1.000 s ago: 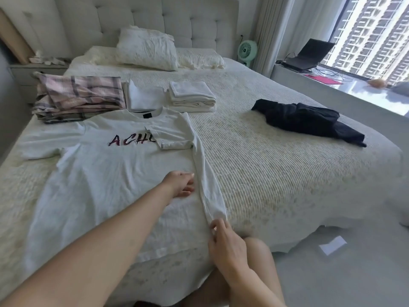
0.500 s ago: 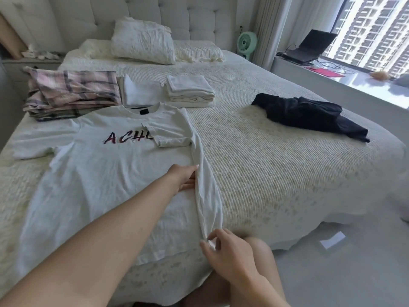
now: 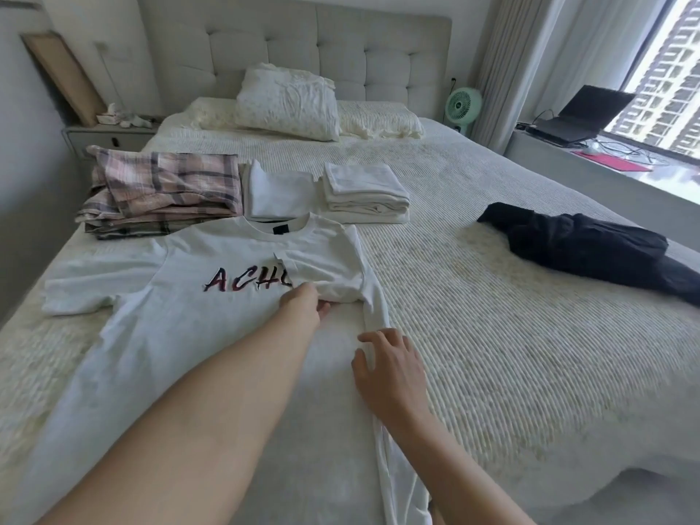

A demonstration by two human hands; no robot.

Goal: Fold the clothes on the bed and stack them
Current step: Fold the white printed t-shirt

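A white T-shirt (image 3: 197, 335) with dark "ACH" lettering lies flat, face up, on the bed (image 3: 492, 335). Its right side and sleeve are folded inward. My left hand (image 3: 305, 306) reaches across the shirt and touches the lower edge of the folded sleeve, which covers its fingertips. My right hand (image 3: 390, 363) rests with relaxed, spread fingers on the shirt's folded right edge. Behind the shirt sit a folded plaid pile (image 3: 163, 191), a folded white garment (image 3: 280, 191) and a stack of folded white cloths (image 3: 363, 195). A crumpled black garment (image 3: 587, 248) lies at the right.
Pillows (image 3: 288, 104) lean on the headboard. A nightstand (image 3: 110, 136) stands at the back left, a green fan (image 3: 463, 106) by the curtain. A laptop (image 3: 579, 115) sits on the window ledge to the right. The bed's near right edge drops to the floor.
My left hand slid up the shirt from the fold's middle to the folded sleeve. My right hand left the bottom hem corner and moved up onto the folded edge. The camera came closer.
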